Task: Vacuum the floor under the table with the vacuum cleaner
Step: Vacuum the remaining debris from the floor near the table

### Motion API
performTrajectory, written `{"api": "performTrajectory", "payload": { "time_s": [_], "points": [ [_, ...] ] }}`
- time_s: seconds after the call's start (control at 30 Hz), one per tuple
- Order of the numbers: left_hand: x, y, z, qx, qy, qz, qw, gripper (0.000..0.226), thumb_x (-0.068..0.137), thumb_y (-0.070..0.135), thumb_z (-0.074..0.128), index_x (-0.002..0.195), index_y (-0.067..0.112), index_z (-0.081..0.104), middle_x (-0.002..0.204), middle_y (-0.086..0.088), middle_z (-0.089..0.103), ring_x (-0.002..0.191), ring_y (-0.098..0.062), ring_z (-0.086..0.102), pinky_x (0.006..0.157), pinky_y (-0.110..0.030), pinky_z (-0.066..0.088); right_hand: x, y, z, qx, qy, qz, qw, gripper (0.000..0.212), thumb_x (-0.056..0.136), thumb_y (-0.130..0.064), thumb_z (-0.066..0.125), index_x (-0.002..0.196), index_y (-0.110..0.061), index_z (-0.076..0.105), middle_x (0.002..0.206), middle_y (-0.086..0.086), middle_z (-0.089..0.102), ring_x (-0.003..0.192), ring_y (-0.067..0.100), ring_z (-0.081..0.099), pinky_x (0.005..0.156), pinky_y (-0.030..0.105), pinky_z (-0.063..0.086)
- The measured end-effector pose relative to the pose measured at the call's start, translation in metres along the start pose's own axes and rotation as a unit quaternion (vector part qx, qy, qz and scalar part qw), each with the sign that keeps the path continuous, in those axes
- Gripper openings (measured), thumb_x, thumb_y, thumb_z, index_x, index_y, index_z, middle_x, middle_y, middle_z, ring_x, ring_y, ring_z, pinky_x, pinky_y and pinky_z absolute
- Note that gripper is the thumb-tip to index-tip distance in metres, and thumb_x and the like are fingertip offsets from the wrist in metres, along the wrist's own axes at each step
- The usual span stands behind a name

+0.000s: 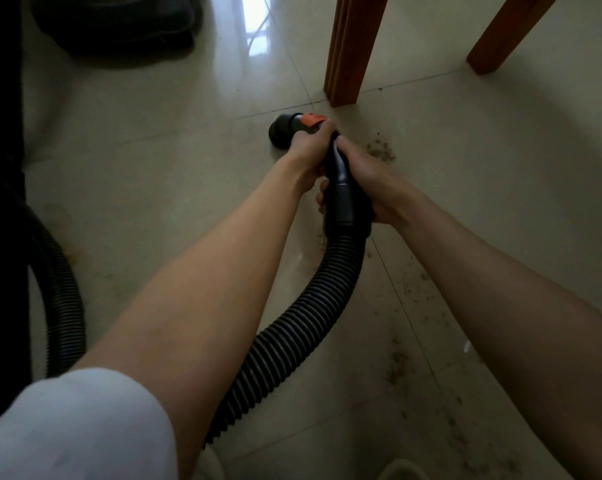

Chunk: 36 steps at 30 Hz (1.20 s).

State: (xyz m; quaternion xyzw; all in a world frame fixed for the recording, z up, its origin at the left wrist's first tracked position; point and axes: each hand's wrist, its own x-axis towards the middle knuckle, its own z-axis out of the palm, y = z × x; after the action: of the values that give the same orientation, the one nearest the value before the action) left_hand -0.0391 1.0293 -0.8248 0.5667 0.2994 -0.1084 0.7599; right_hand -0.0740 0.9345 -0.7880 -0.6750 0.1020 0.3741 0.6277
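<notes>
Where the glossy cream tile floor (pixel 161 161) fills the view, grout lines cross near centre and window glare lies at 12 o'clock. Two wooden table legs (pixel 353 50) stand at 1 o'clock. Dark crumbs (pixel 381 150) are scattered from centre toward 5 o'clock. The vacuum nozzle (pixel 281 128), black with an orange collar, sits at centre just beside the nearer leg. The left hand (pixel 308 150) and right hand (pixel 365 181) are both wrapped round the handle; the ribbed hose (pixel 292 327) trails toward 6 o'clock. A dark canister body (pixel 119 22) sits at 11 o'clock.
</notes>
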Motion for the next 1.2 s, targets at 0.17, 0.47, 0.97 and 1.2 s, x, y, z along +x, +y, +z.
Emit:
{"api": "performTrajectory", "payload": {
  "time_s": [0.17,0.47,0.97,1.2],
  "points": [
    [0.005,0.001,-0.008,-0.007,-0.013,0.004,1.0,0.029,0.094,0.027,0.054,0.112,0.006,0.045,0.092,-0.01,0.059,0.083,-0.022,0.061,0.069,-0.031,0.052,0.003,-0.001,0.009,-0.002,0.006,-0.009,1.0,0.053,0.102,-0.049,0.029,0.131,-0.006,0.044,0.052,0.005,0.061,0.045,0.018,0.061,0.046,0.027,0.051],
    [-0.003,-0.006,0.034,0.03,-0.082,0.011,0.996,0.041,0.095,0.026,0.053,0.121,-0.005,0.047,0.094,-0.013,0.06,0.09,-0.025,0.061,0.077,-0.032,0.051,-0.013,0.006,-0.026,0.019,0.084,-0.032,0.996,0.047,0.102,-0.044,0.031,0.125,-0.007,0.05,0.069,0.009,0.064,0.042,0.014,0.061,0.043,0.023,0.05],
    [0.007,-0.011,0.073,0.083,-0.1,0.027,0.991,0.031,0.094,0.032,0.052,0.095,0.001,0.054,0.087,-0.01,0.059,0.088,-0.024,0.061,0.078,-0.031,0.051,-0.014,0.007,-0.058,0.113,0.1,-0.032,0.988,0.047,0.102,-0.043,0.032,0.137,-0.012,0.044,0.093,0.013,0.063,0.046,0.015,0.063,0.043,0.024,0.049],
    [0.02,-0.009,0.075,0.093,-0.077,0.042,0.992,0.04,0.093,0.034,0.054,0.108,-0.002,0.055,0.085,-0.01,0.061,0.079,-0.021,0.062,0.072,-0.03,0.052,-0.004,0.003,-0.056,0.108,0.124,-0.028,0.986,0.052,0.102,-0.046,0.033,0.136,-0.01,0.046,0.086,0.01,0.063,0.055,0.015,0.066,0.048,0.024,0.051]
  ]
}}
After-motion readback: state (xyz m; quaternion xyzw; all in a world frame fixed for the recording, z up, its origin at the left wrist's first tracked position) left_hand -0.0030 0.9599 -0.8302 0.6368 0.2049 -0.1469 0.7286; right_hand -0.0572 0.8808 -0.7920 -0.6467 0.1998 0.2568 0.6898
